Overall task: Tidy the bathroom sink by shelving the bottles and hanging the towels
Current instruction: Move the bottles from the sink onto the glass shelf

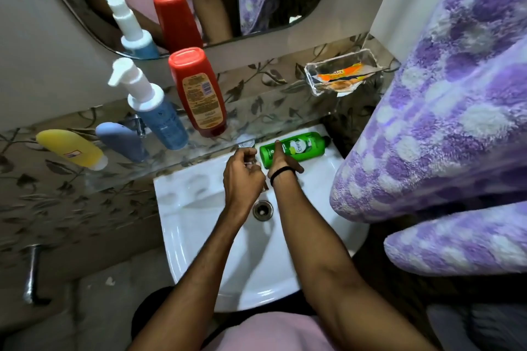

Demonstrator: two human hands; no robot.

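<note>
Judging by four bottles [199, 94] shelved above the sink [176, 236], only the green bottle [302, 147] under the spread right grip [285, 164] remains, the left grip [242, 174] curled by the tap [246, 145], hold unclear.

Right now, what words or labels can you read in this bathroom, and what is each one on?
"atika": on the green bottle lying on the sink; the start of the word is unclear.
"ato": on the orange wrapper in the clear soap dish; the rest is crumpled.
Red bottle, back label: too small to read.
Yellow bottle, sticker: blurred.
Blue pump bottle: nothing legible.
</note>
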